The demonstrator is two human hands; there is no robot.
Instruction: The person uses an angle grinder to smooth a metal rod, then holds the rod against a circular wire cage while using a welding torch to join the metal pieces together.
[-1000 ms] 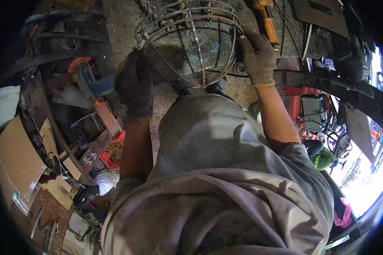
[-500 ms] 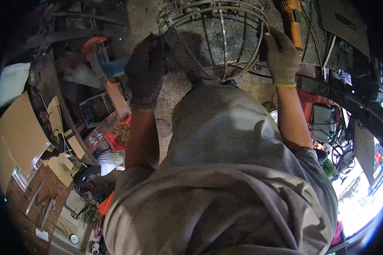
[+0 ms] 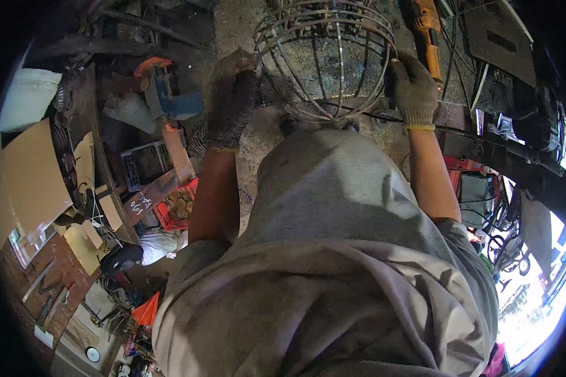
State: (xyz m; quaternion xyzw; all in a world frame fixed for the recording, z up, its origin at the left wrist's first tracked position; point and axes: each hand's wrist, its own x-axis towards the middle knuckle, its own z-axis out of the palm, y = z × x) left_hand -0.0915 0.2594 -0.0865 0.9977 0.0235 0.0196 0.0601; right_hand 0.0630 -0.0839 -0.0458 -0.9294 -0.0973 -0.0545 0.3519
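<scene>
At 12 o'clock of the view, above the person's grey shirt (image 3: 333, 264), sits a domed wire cage (image 3: 326, 60) of bent rods and hoops, held over rough concrete floor (image 3: 245, 25).

1. Left hand (image 3: 233, 103), dark worn glove, is at about 11 o'clock, closed around the cage's left rim rod; fingers wrapped tight, narrow grip on the wire.
2. Right hand (image 3: 414, 94), grey knit glove with a yellow cuff, is at about 1 o'clock, closed on the right rim where the hoops meet. Both hands grip the cage; neither is free.
3. An orange power tool (image 3: 427, 25) lies just beyond the right hand, near but apart from it. A blue-and-orange machine (image 3: 163, 94) sits at 10 o'clock, a red crate (image 3: 176, 210) at 9 o'clock, cardboard sheets (image 3: 28, 182) further out the same way.

Judgement: the work in hand looks like holding or turning the cage by its rim. To do it well, keep the 2 grips opposite each other so the dome stays level, hold on thick rim rods rather than thin ribs, which would likely flex, and keep gloved fingers clear of hoop crossings. Weld points cannot be made out.
</scene>
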